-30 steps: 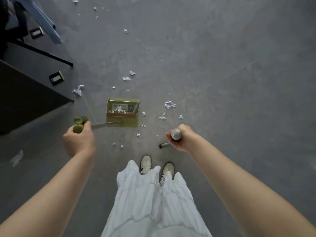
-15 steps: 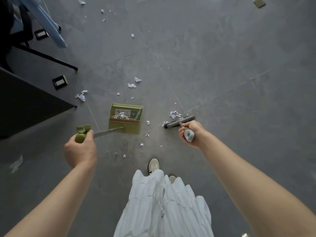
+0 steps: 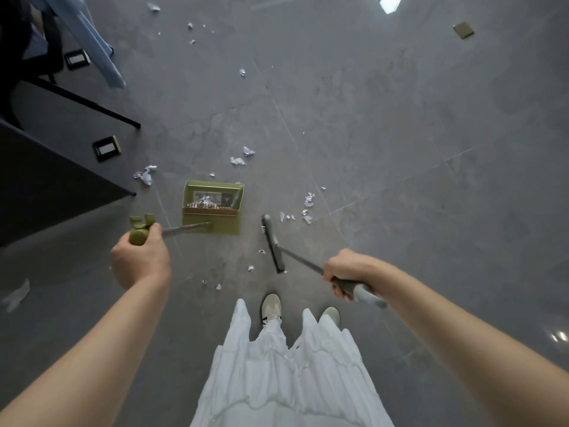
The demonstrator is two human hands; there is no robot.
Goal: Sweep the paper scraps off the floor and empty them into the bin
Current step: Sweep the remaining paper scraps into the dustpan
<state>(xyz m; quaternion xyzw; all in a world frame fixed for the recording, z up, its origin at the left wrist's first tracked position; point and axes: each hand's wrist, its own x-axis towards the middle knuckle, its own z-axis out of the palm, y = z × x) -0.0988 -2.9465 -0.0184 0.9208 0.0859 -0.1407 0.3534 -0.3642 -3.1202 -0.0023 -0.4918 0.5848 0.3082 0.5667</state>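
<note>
My left hand grips the green handle of a long-handled dustpan. The olive pan stands on the grey floor ahead of me and holds a few white scraps. My right hand grips the grey handle of a broom, whose dark head lies on the floor just right of the pan. White paper scraps sit right of the broom head. More scraps lie beyond the pan, left of it by the desk, near my feet, and far up the floor.
A dark desk and its black legs fill the left side, with floor sockets beside them. Blue fabric hangs at top left. My white skirt and shoes are below. No bin is in view.
My right hand has swung out to the right and turned the broom, so its head now lies lengthwise beside the pan. The left hand and dustpan have stayed in place.
</note>
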